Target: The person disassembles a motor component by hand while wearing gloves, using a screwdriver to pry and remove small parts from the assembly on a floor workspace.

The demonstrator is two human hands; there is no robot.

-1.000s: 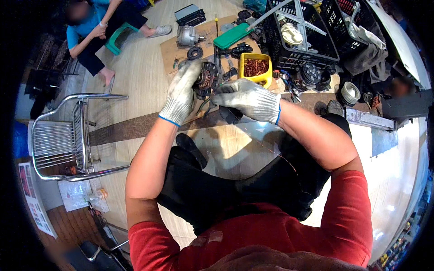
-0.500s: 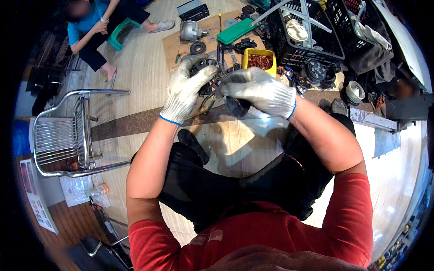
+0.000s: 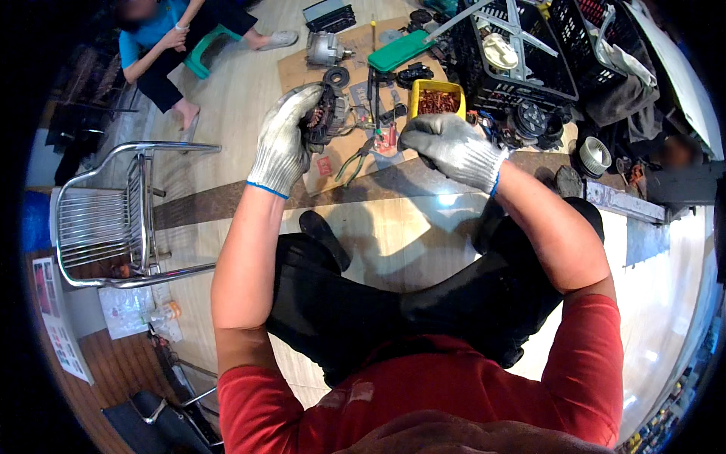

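Right hand (image 3: 446,147) pulled off motor part (image 3: 321,113) | yellow tray (image 3: 437,94) beyond

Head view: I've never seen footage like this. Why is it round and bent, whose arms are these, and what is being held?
The camera sits on a person's head and looks down through a fisheye lens, so straight edges bend near the rim. The two bare forearms from below are that person's own, both in grey work gloves. The left hand grips a round dark motor part with copper windings. The right hand is closed, but what it holds, if anything, is hidden. Beyond them, on cardboard on the floor, lie pliers, a yellow tray of reddish bits, a green case and black crates. A metal chair stands at left; another person sits top left.
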